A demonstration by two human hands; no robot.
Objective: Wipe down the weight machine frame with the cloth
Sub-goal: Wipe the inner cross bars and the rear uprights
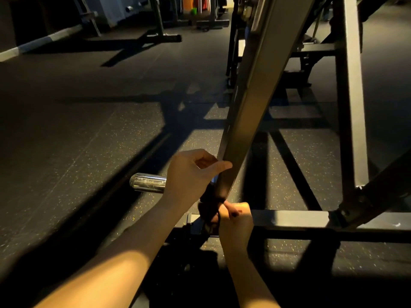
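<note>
Dark, limp cloth (pixel 208 211) sits bunched at the foot of the slanted frame beam (pixel 251 107), pinched in my right hand (pixel 236 215), while my left hand (pixel 191 174) seems to clasp the rigid steel just above, so a wadded grip suits it.

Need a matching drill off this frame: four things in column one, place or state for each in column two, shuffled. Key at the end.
Column one:
1. left hand
2. right hand
3. cloth
4. chrome peg

Column two:
A. dark, bunched at the lower end of the slanted beam
B. juts out to the left, behind the left wrist
C. thumb lies on the slanted beam
D. grips the cloth

Pairs: 1-C, 2-D, 3-A, 4-B.
</note>
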